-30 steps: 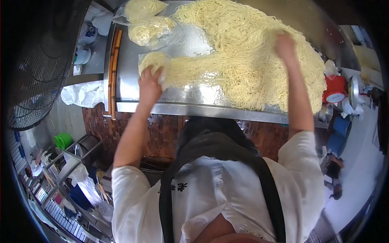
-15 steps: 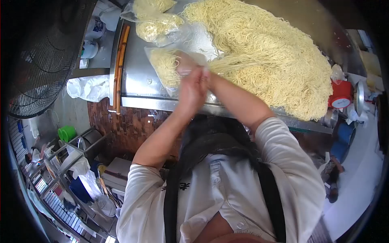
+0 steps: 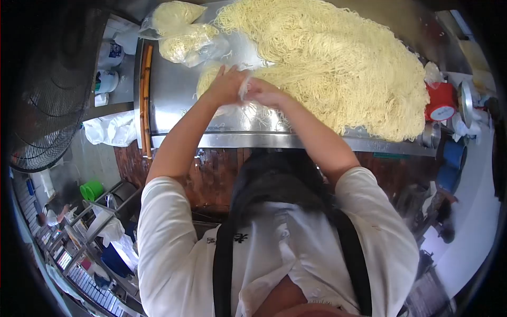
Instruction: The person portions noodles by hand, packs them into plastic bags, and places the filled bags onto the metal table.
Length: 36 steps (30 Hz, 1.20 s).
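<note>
A clear plastic bag of noodles (image 3: 205,80) lies on the steel table, mostly hidden under my left hand (image 3: 228,87). That hand is over the bag's neck, fingers partly curled and pointing away from me. My right hand (image 3: 265,94) meets it from the right, its fingers closed on the twisted plastic between the two hands. To the right spreads a big heap of pale yellow noodles (image 3: 338,63), reaching close to my right forearm. Two more filled bags, one upper (image 3: 177,15) and one lower (image 3: 189,45), sit beyond my left hand.
Two bamboo poles (image 3: 144,100) lie along the left end of the steel table (image 3: 174,84). A fan (image 3: 50,105) stands at far left, with a green container (image 3: 92,190) below it. At right are a red container (image 3: 440,100) and a small tied bag (image 3: 433,74).
My hands have shifted from overlapping at the bag's mouth to side by side, the left now above the bag. The bag is more covered, and the camera view has shifted slightly.
</note>
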Available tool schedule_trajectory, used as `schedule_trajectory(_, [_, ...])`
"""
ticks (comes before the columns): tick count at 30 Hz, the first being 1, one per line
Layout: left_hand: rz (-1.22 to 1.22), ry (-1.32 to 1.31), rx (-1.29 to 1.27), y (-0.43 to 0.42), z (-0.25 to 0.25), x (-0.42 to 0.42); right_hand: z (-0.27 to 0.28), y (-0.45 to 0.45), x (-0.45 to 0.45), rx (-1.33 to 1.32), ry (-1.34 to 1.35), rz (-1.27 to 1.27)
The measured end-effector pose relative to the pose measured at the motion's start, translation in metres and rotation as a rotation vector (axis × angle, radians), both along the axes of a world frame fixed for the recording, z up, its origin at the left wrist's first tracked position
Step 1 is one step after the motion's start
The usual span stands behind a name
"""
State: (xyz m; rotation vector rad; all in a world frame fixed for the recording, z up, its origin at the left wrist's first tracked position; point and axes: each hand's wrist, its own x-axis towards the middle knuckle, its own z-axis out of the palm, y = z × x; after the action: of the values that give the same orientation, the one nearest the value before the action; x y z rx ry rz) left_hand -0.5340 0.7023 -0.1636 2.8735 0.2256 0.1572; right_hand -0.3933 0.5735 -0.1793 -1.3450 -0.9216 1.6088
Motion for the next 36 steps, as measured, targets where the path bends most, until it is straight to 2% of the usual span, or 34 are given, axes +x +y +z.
schedule_trajectory(1, [0.03, 0.194, -0.027, 0.003, 0.0, 0.005, 0.053, -0.017, 0.0, 0.037, 0.157, -0.1])
schedule_trajectory(2, [0.064, 0.386, -0.05, 0.008, -0.001, 0.009, 0.049, -0.025, 0.007, 0.079, -0.164, -0.052])
schedule_trajectory(4, [0.136, 0.369, -0.254, 0.014, -0.001, -0.001, 0.035, -0.044, 0.009, 0.137, -0.785, 0.061])
schedule_trajectory(7, [0.24, 0.255, -0.471, 0.027, 0.052, -0.017, 0.063, -0.036, -0.028, 0.452, -1.624, -0.21])
schedule_trajectory(10, [0.225, 0.176, -0.635, 0.009, 0.133, -0.024, 0.043, 0.01, -0.029, 0.481, -1.156, -0.299])
schedule_trajectory(11, [0.305, 0.212, -0.671, -0.001, 0.15, -0.025, 0.061, 0.023, -0.019, 0.247, -1.073, -0.253])
schedule_trajectory(14, [0.472, 0.103, -0.674, -0.019, 0.173, -0.032, 0.061, 0.024, 0.02, 0.336, -0.914, -0.388])
schedule_trajectory(17, [0.535, 0.093, -0.661, -0.037, 0.185, -0.035, 0.079, 0.013, 0.062, 0.046, -0.713, -0.489])
schedule_trajectory(19, [0.544, 0.067, -0.71, -0.037, 0.181, -0.041, 0.071, 0.004, 0.097, 0.12, -0.739, -0.698])
schedule_trajectory(21, [0.561, -0.023, -0.832, -0.026, 0.151, -0.062, 0.057, -0.025, 0.171, 0.022, -0.759, -0.777])
schedule_trajectory(22, [0.514, -0.068, -0.846, -0.017, 0.135, -0.07, 0.046, -0.033, 0.207, 0.071, -0.984, -0.818])
schedule_trajectory(23, [0.474, -0.11, -0.863, -0.01, 0.12, -0.076, 0.06, -0.043, 0.229, 0.123, -1.422, -0.673])
schedule_trajectory(24, [0.431, -0.15, -0.88, -0.007, 0.114, -0.08, 0.063, -0.057, 0.261, 0.103, -1.581, -0.493])
schedule_trajectory(25, [0.46, 0.023, -0.795, -0.009, 0.13, -0.074, 0.067, -0.059, 0.288, 0.086, -1.734, -0.308])
schedule_trajectory(27, [0.381, -0.052, -0.59, 0.004, 0.079, -0.088, 0.088, -0.049, 0.299, -0.214, -1.624, -0.094])
schedule_trajectory(28, [0.34, -0.089, -0.486, 0.007, 0.05, -0.097, 0.103, -0.043, 0.294, -0.275, -1.629, -0.08])
schedule_trajectory(29, [0.419, -0.167, -0.384, 0.001, 0.036, -0.106, 0.119, -0.037, 0.288, -0.337, -1.633, -0.064])
schedule_trajectory(31, [0.751, -0.215, -0.326, -0.029, 0.021, -0.13, 0.159, -0.034, 0.212, -0.309, -1.765, -0.21])
schedule_trajectory(32, [0.914, -0.24, -0.296, -0.045, 0.016, -0.137, 0.191, -0.025, 0.168, -0.369, -1.689, -0.001])
schedule_trajectory(33, [1.141, -0.238, -0.753, -0.059, 0.01, -0.14, 0.214, -0.013, 0.129, -0.426, -1.603, 0.203])
schedule_trajectory(34, [1.339, -0.224, -1.221, -0.071, 0.008, -0.14, 0.168, -0.014, 0.099, -0.162, -1.484, 0.055])
schedule_trajectory(35, [1.524, -0.452, -1.5, -0.089, 0.009, -0.13, 0.15, -0.017, 0.052, -0.014, -1.441, 0.149])
schedule_trajectory(36, [1.48, -0.602, -1.611, -0.099, 0.025, -0.116, 0.126, -0.004, 0.007, -0.143, -1.427, 0.39])
